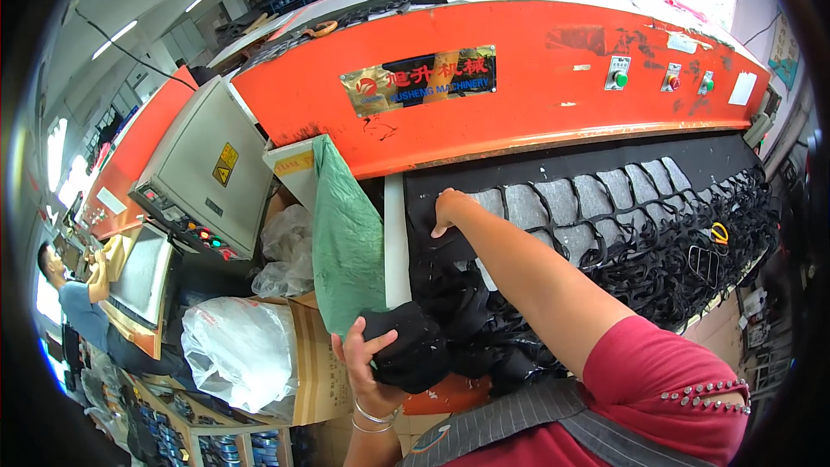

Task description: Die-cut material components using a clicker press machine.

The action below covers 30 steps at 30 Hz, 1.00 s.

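Note:
My left hand (372, 363), with bracelets at the wrist, is wrapped around a thick bundle of black fabric pieces (406, 348) low in the middle of the view. Farther forward, my right hand (448, 211) reaches across to a black sheet (425, 252) on the machine bed. Its fingers lie against the sheet, thumb held apart, with nothing visible in them. To its right, pale grey rectangular pieces (525, 207) lie in rows, with black straps between them. A tangled heap of black straps (631, 281) covers the near side.
Yellow-handled scissors (719, 233) lie on the straps beside a wire frame (701, 266). An orange machine housing (536, 69) with push buttons rises behind the bed. At left are green sheeting (346, 242), a cardboard box (318, 363) with a white plastic bag, a grey control cabinet (203, 169) and another person.

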Tool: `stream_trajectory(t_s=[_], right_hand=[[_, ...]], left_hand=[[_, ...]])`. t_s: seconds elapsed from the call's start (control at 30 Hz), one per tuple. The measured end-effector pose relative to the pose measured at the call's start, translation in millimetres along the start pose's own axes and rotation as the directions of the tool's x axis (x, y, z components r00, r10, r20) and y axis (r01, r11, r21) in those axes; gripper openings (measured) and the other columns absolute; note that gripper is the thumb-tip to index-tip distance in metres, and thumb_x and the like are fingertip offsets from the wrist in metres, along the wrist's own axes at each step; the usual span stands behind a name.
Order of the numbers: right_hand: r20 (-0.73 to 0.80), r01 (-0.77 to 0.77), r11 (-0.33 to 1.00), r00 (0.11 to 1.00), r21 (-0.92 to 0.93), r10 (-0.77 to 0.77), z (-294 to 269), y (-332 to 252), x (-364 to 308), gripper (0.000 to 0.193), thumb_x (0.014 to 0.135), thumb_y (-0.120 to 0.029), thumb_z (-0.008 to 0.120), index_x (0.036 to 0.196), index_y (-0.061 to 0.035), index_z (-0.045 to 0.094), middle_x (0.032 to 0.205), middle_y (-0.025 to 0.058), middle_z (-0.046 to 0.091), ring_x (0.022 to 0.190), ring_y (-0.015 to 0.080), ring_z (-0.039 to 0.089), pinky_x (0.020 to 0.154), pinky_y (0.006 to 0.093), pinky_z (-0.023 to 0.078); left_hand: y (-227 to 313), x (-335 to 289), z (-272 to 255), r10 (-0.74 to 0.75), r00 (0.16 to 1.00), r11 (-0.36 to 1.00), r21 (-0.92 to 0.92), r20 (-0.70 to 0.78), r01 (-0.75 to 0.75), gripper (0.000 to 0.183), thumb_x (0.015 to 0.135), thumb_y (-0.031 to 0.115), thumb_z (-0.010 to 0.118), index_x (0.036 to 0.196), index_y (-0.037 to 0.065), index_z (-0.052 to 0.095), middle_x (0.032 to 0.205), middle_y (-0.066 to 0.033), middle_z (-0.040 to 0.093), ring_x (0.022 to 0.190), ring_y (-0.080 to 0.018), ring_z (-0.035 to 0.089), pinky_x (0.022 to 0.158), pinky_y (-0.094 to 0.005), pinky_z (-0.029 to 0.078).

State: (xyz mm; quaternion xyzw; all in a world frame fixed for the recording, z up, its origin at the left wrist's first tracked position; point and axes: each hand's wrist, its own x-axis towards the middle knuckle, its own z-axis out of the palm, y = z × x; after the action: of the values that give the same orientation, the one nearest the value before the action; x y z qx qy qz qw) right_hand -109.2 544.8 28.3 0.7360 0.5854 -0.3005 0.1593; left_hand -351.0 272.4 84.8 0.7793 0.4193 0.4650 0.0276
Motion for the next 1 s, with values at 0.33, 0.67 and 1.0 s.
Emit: stream_trajectory(t_s=[0.33,0.67,1.0], right_hand=[[-0.08,-0.014,1.0,0.997,0.028,0.016,9,-8,-21,0.073,0.073,-0.052,0.076,0.127,-0.0073,0.057,0.133,0.0142,0.054,0.119,0.0276,0.056,0.097,0.0447,0.048],[-0.694,0.764,0.62,0.543,0.175,-0.473,62,68,-91,0.036,0.075,-0.023,0.074,0.103,-0.0029,0.062,0.096,0.0227,0.065,0.095,0.0409,0.062,0.08,0.0466,0.049],[-0.556,0.927,-0.299,-0.128,0.227,-0.821,97,171,-282,0.034,0.086,-0.008,0.064,0.119,-0.0063,0.057,0.105,0.0173,0.065,0.096,0.0359,0.063,0.08,0.0393,0.051]], left_hand=[[3,-24,10,-0.358,0.918,0.54,-0.764,0.171,0.353,0.081,0.062,0.01,0.086,0.13,-0.002,0.044,0.117,-0.0124,0.059,0.11,-0.0258,0.058,0.098,-0.0409,0.046],[84,-47,40,-0.51,0.768,0.186,-0.822,0.387,0.538,0.068,0.058,0.009,0.089,0.116,-0.003,0.056,0.108,-0.0122,0.064,0.106,-0.0235,0.058,0.097,-0.0375,0.046],[214,-74,65,-0.251,0.955,0.912,-0.292,0.161,0.289,0.038,0.07,0.017,0.079,0.103,0.009,0.061,0.11,-0.0092,0.06,0.1,-0.0253,0.058,0.089,-0.0352,0.046]])
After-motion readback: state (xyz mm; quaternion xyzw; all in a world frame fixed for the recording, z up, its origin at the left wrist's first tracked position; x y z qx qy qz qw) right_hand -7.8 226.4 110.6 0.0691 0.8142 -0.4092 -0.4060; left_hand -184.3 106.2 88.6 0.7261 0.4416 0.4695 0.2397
